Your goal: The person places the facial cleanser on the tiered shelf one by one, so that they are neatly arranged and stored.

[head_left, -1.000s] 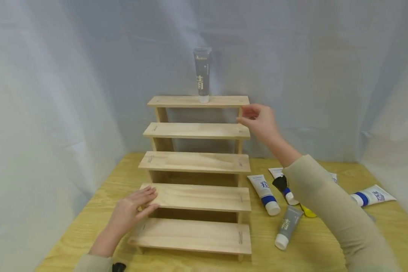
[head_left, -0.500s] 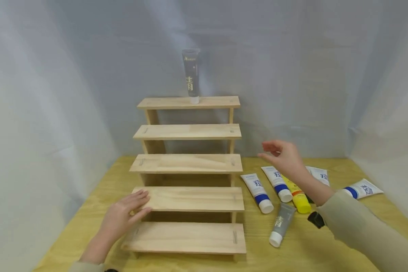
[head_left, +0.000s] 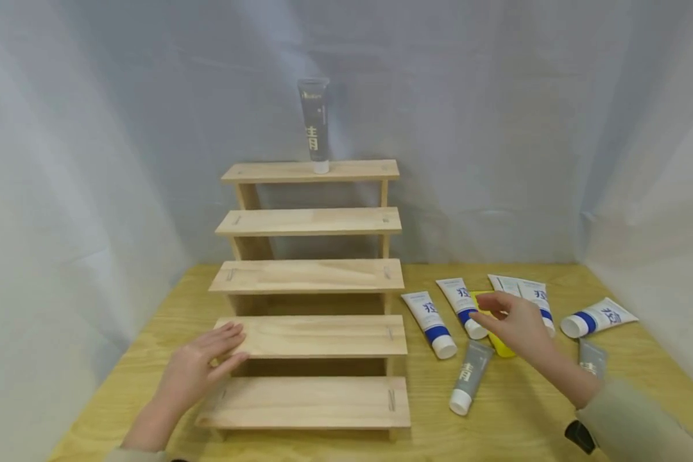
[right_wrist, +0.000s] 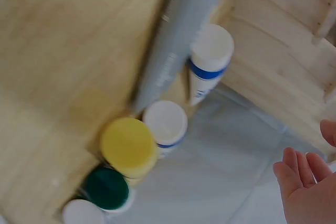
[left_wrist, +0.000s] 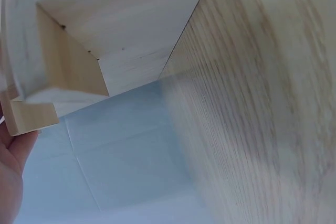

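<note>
Hovering right hand (head_left: 516, 323), capped yellow tube (head_left: 500, 346) below

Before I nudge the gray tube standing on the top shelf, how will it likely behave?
The gray tube would probably tip easily: it stands tall on a small white cap. Its flat top end may flex if pinched. Pushed far, it could fall: the top shelf shows no rim.

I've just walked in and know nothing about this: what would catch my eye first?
Probably the stepped wooden rack, with one gray tube standing cap-down on its top shelf. Next, the bright yellow tube on the table right of the rack, partly hidden by the right hand, among white-and-blue tubes.
</note>
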Available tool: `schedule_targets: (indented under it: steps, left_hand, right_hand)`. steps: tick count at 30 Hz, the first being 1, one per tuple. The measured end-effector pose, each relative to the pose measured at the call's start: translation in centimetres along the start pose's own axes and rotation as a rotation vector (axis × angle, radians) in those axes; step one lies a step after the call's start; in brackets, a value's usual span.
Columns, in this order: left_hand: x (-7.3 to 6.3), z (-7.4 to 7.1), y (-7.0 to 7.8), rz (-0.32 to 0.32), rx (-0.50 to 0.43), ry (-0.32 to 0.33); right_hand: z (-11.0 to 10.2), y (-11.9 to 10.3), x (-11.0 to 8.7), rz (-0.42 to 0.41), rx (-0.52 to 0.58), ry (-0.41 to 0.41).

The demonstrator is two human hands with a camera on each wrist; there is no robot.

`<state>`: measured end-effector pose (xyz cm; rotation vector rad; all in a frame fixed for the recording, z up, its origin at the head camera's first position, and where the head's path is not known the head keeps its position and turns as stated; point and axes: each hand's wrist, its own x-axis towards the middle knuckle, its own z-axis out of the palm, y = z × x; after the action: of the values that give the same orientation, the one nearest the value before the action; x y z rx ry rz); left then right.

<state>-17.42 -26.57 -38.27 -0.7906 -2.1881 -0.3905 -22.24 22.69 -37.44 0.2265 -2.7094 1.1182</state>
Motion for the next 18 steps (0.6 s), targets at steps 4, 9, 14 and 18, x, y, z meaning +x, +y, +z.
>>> schedule_targets:
  steps: [4,9,14,18]
  left_hand:
    - [0.0,-0.1,0.0,0.004,0.010,-0.003]
    - [0.1,-0.2,0.1,0.003,0.012,-0.007]
    - [0.1,-0.2,0.1,0.005,0.015,-0.007]
    - [0.0,-0.2,0.0,-0.001,0.017,-0.011]
  right_hand:
    - [-0.2,-0.8,-1.9,0.041,-0.050,-0.025]
    - [-0.4,-0.7,-3.3,0.075,-0.042,-0.069]
    - [-0.2,0.4,-4.2,0.112,-0.052,-0.090]
    - [0.0,1.1,-4.8,0.149,-0.062,-0.101]
